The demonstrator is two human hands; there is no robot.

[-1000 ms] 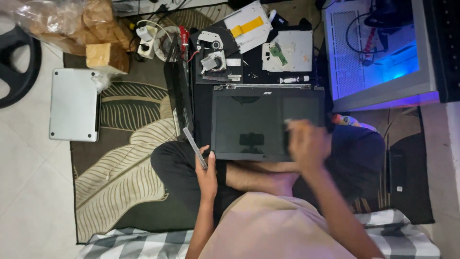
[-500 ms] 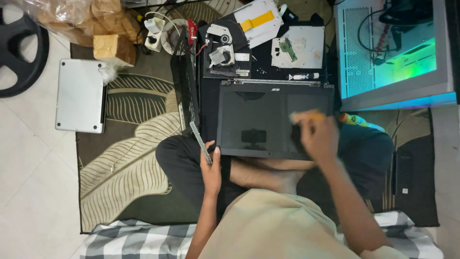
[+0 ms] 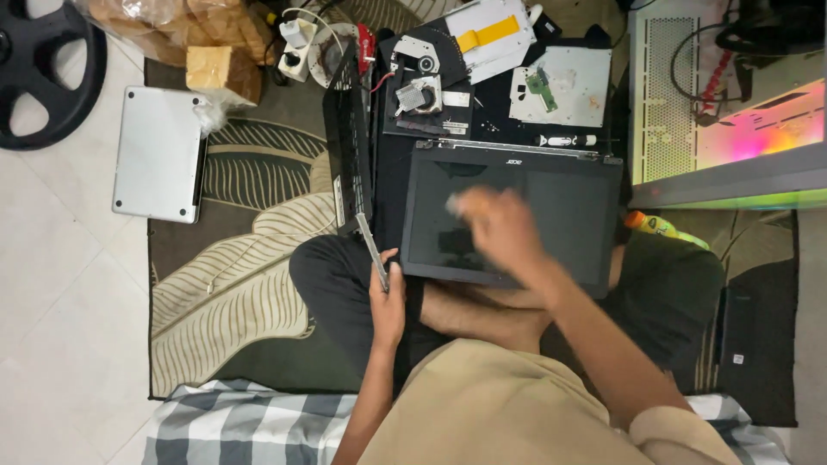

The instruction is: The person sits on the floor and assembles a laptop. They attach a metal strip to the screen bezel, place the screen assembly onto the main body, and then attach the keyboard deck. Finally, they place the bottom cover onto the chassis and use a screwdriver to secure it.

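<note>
- Since half a second ago my right hand point(image 3: 500, 228) has slid leftward across the black laptop panel point(image 3: 517, 215), from its right part toward the middle; I see it blurred.
- Something pale shows at the right fingertips point(image 3: 455, 202), pressed against the panel, but the blur keeps me from telling what it is or whether the fingers are clenched on it.
- My left hand point(image 3: 388, 297) sits at the panel's lower left corner, fingers wrapped around a thin grey strip point(image 3: 372, 250) that slants up and left.
- I see the panel lying flat across my crossed legs, its near edge just beyond my knees.
- Just beyond its far edge lie opened drive parts point(image 3: 422, 82) and a circuit plate point(image 3: 560, 86); a silver laptop point(image 3: 159, 153) rests well to the left.
</note>
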